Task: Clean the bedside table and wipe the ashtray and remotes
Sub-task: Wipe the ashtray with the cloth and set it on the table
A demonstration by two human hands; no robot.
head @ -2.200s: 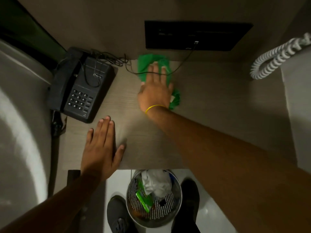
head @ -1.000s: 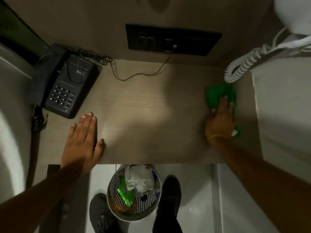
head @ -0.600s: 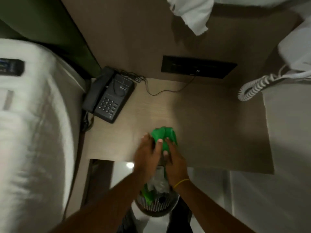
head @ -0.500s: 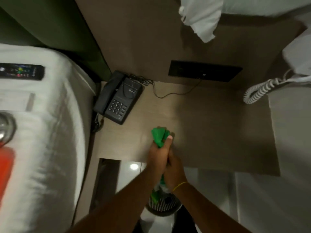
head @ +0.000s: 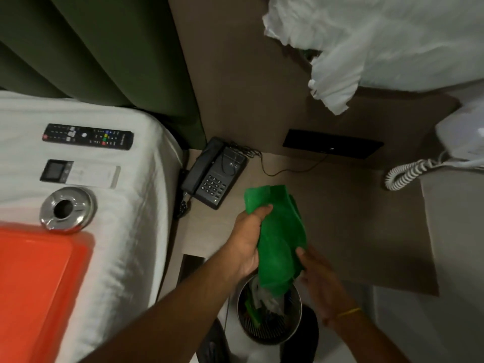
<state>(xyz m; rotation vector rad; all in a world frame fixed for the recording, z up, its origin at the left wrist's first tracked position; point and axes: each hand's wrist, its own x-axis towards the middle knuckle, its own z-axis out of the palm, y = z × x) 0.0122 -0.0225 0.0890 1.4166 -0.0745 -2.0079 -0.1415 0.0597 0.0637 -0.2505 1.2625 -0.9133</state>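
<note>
Bedside table bearing black telephone.

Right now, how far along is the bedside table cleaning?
Looks done: the light wooden bedside table is bare except for the black desk phone. In hand: both hands, left and right, hold the green cloth. Left: the round steel ashtray, black remote and white remote wait on the white bed.

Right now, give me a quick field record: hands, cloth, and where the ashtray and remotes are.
left hand: gripping the green cloth
right hand: holding the cloth's lower edge
cloth: lifted, above the mesh bin
ashtray: on the white bedsheet, beside the orange tray
black remote: on the bedsheet
white remote: on the bedsheet, between them
telephone: on the bedside table
</note>
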